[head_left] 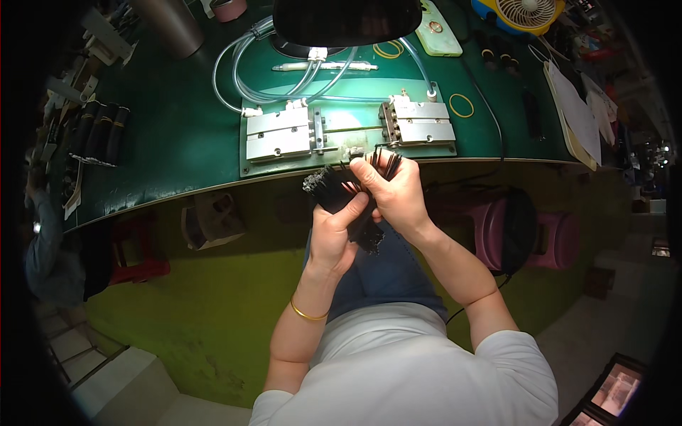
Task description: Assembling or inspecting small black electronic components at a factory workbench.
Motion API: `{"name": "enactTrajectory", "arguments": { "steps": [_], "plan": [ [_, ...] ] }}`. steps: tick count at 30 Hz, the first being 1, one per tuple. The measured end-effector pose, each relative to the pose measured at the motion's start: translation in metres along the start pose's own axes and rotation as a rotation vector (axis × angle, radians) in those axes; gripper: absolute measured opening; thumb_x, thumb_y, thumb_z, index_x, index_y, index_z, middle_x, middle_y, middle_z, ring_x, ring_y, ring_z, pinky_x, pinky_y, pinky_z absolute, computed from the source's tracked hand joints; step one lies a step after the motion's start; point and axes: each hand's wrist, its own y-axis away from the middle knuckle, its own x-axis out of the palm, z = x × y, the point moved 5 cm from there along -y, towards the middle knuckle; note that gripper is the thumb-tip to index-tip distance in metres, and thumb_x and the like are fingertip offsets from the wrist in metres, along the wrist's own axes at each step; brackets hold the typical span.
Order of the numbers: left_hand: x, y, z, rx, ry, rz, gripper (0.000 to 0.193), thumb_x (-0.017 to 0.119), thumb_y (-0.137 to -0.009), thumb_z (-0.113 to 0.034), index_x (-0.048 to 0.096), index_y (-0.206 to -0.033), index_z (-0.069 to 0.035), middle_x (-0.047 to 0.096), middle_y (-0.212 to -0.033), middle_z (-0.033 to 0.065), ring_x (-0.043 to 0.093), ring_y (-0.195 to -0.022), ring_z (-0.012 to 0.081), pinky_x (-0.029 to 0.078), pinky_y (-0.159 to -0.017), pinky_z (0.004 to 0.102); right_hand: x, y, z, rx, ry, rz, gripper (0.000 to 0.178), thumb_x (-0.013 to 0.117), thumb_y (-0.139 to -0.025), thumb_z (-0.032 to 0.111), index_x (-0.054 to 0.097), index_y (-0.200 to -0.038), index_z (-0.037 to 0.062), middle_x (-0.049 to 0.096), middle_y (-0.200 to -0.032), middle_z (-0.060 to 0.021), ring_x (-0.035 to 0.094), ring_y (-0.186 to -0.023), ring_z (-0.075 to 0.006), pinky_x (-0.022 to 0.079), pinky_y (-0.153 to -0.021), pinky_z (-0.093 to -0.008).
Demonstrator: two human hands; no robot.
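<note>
My left hand is closed round a thick bundle of thin black wires, its thumb lying across them. The bundle fans out at the upper left, and more black ends hang below between my hands. My right hand is closed on the right part of the same bundle, thumb pressed on top and several strands sticking up past its fingers. Just beyond my hands, at the table edge, sits a fixture plate carrying a left metal cylinder block and a right one. A small metal piece lies between the blocks.
Clear air hoses loop behind the blocks on the green table. Around them are a pen, a phone, rubber bands, a small fan and black bundles. Purple stools stand below right.
</note>
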Motion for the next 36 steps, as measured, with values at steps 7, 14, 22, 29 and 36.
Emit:
{"name": "enactTrajectory", "arguments": {
  "steps": [7,14,22,29,36],
  "plan": [
    [-0.003,0.000,0.000,0.001,-0.033,-0.008,0.009,0.057,-0.079,-0.004,0.055,-0.087,-0.001,0.058,-0.077,0.0060,0.056,-0.064,0.0146,0.047,-0.059,0.0264,0.002,0.002,0.002,-0.014,0.002,-0.039,0.021,0.055,-0.082,0.016,0.061,-0.073,-0.0015,0.053,-0.052,-0.0004,0.041,-0.036,-0.0025,0.029,-0.029,-0.0170],
    [-0.003,-0.003,0.003,0.000,-0.035,-0.027,0.008,0.058,-0.079,-0.003,0.055,-0.086,-0.001,0.058,-0.077,0.0061,0.057,-0.063,0.0148,0.048,-0.058,0.0263,-0.003,-0.003,-0.001,0.014,0.004,-0.096,0.020,0.056,-0.081,0.015,0.062,-0.072,-0.0017,0.053,-0.050,-0.0012,0.042,-0.034,-0.0038,0.031,-0.030,-0.0186],
    [-0.003,-0.004,0.003,-0.012,-0.022,-0.004,0.008,0.058,-0.078,-0.003,0.055,-0.086,-0.001,0.058,-0.073,0.0070,0.057,-0.063,0.0157,0.049,-0.060,0.0274,-0.004,-0.005,-0.007,0.035,-0.036,-0.069,0.022,0.055,-0.082,0.016,0.060,-0.069,-0.0003,0.052,-0.051,-0.0002,0.042,-0.035,-0.0024,0.028,-0.028,-0.0168],
    [-0.003,-0.003,0.003,-0.044,0.008,-0.003,0.010,0.059,-0.077,-0.004,0.055,-0.086,-0.001,0.058,-0.073,0.0072,0.057,-0.062,0.0162,0.049,-0.060,0.0277,-0.003,-0.002,0.001,0.030,0.001,-0.034,0.022,0.055,-0.082,0.016,0.059,-0.067,0.0001,0.052,-0.051,0.0000,0.041,-0.035,-0.0027,0.029,-0.028,-0.0170],
    [-0.002,0.000,0.003,-0.025,-0.013,0.000,0.008,0.058,-0.078,-0.003,0.055,-0.084,-0.001,0.057,-0.076,0.0065,0.056,-0.063,0.0154,0.048,-0.060,0.0271,0.000,0.001,0.005,-0.016,0.024,-0.054,0.021,0.055,-0.082,0.016,0.061,-0.072,-0.0009,0.050,-0.050,0.0002,0.040,-0.034,-0.0032,0.029,-0.028,-0.0178]
  ]
}}
